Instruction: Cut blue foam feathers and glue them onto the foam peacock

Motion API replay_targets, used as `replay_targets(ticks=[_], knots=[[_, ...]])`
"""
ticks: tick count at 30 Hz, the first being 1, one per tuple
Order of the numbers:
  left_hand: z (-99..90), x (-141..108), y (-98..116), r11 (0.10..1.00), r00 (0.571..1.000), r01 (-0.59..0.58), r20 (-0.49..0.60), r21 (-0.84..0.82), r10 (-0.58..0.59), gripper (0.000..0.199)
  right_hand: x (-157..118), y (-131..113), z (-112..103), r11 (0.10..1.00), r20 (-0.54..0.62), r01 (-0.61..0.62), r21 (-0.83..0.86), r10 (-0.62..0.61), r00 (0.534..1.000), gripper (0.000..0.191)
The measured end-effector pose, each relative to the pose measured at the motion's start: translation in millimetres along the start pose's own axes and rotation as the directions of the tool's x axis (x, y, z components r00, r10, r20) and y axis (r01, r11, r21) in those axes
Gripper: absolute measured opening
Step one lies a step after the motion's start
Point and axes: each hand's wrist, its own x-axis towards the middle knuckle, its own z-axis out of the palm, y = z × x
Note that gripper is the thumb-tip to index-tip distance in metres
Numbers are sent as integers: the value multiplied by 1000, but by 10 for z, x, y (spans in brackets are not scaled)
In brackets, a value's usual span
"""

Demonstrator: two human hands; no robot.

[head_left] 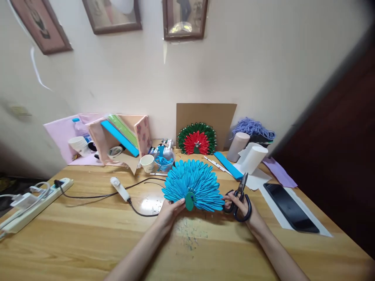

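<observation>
A blue peacock craft (191,181) with fanned feathers and a green body is held just over the wooden table. My left hand (172,210) grips its lower left side, the thumb lying beside the green body. At its right edge is my right hand (238,205), closed around black-handled scissors (241,187) whose blades point up and away; its fingertips reach the feather tips. Small dark scraps (190,234) lie on the table below the craft.
A red and green peacock (197,140) leans on a brown board (206,113) at the back. Left are a glue gun (120,189) with its cord, a power strip (38,207), a paper cup (147,163) and a tub (164,160). Right are white rolls (254,158) and a phone (290,207).
</observation>
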Motion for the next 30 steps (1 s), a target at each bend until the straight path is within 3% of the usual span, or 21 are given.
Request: replay_targets(ticks=[4, 8, 14, 16, 19, 22, 25, 28, 30], knots=[[4, 5, -39, 999, 1000, -6, 20, -42, 7, 58, -78, 18, 52, 987, 23, 5, -162, -2, 1000, 40], [17, 30, -20, 999, 995, 9, 95, -42, -5, 58, -135, -82, 111, 963, -60, 52, -266, -70, 996, 43], [47, 107, 30, 991, 965, 74, 245, 108, -98, 55, -96, -122, 71, 969, -120, 91, -231, -121, 985, 40], [63, 129, 22, 986, 964, 66, 247, 154, -103, 56, -81, -122, 42, 975, -133, 87, -202, -115, 984, 38], [80, 146, -3, 985, 977, 42, 198, 167, -75, 58, -77, -146, 29, 1000, -157, 22, -18, -24, 987, 39], [80, 149, -23, 991, 987, 29, 154, 131, -49, 58, -116, -190, 69, 985, -96, -62, 163, 79, 992, 41], [65, 148, -34, 994, 990, 32, 136, 101, -46, 59, -177, -214, 162, 954, 33, -188, 235, 186, 982, 45], [47, 147, -44, 995, 992, 38, 113, 88, -48, 60, -197, -189, 236, 943, 153, -276, 187, 250, 956, 54], [40, 151, -50, 996, 993, 37, 105, 84, -46, 60, -167, -166, 208, 975, 147, -203, 85, 189, 971, 60]])
